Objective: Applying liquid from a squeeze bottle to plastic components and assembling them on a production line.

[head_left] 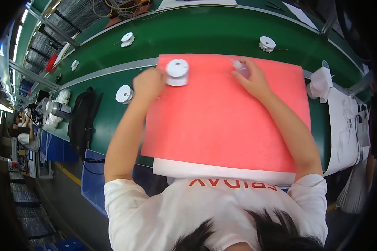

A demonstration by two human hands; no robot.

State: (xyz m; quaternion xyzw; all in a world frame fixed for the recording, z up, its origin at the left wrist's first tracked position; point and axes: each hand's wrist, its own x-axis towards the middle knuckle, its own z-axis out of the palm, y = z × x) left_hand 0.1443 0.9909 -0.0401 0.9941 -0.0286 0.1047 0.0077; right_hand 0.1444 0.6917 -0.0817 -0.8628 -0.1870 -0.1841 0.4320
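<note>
My left hand [149,85] is curled closed just left of a white round spool-shaped device [177,68]. That device stands on the pink foam sheet [222,121], near its far left corner, and is slightly blurred. What the left fingers hold, if anything, is hidden. In my right hand [254,79] is a small clear squeeze bottle [242,71] with a white cap and thin nozzle pointing to the far left. It is held over the far right part of the pink sheet. Another white round device [124,94] lies on the green bench, left of my left forearm.
Beyond the bench, a green conveyor belt [205,33] carries several similar white devices [267,43]. A black bag [83,119] and a grey bottle [59,108] are at left. At right stand a white container [321,83] and white paper [343,121]. Metal posts frame both sides.
</note>
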